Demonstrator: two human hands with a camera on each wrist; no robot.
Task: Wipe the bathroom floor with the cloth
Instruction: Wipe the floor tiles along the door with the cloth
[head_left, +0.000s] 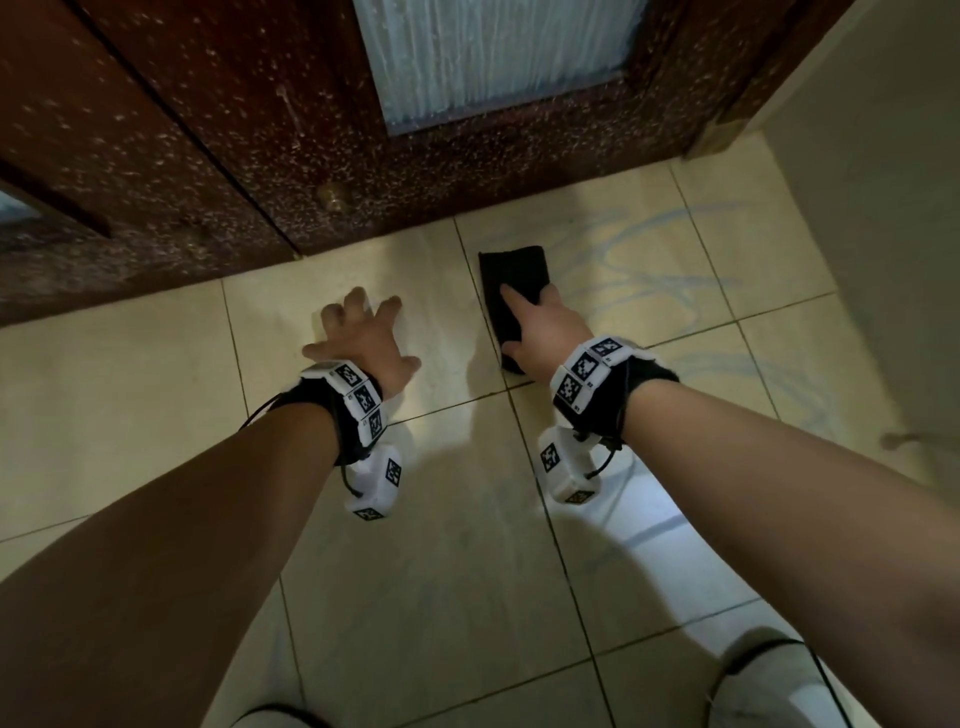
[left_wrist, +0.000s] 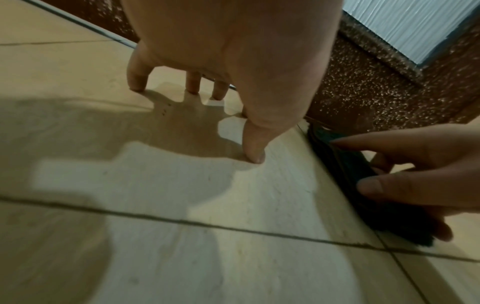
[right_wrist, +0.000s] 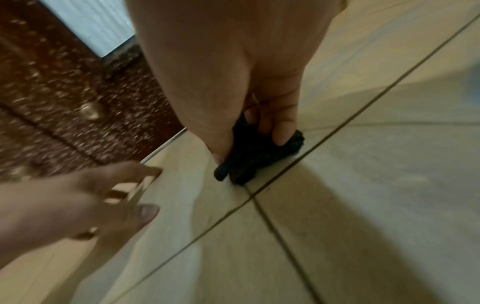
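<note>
A folded black cloth (head_left: 511, 275) lies on the beige tiled floor (head_left: 467, 545) close to the foot of the door. My right hand (head_left: 535, 317) grips the cloth; the right wrist view shows my thumb on one side of the cloth (right_wrist: 257, 162) and curled fingers (right_wrist: 281, 133) on the other. To the left of it, my left hand (head_left: 363, 332) stands spread on the floor. Its fingertips (left_wrist: 255, 158) touch the tile and hold nothing. The cloth (left_wrist: 345, 170) shows at the right of the left wrist view.
A brown speckled door (head_left: 234, 156) with a frosted glass pane (head_left: 498, 52) closes off the far side. A pale wall (head_left: 883, 234) stands to the right. Faint blue scribble marks (head_left: 649, 270) cross the tiles right of the cloth. My white-clad knees (head_left: 769, 680) are at the bottom.
</note>
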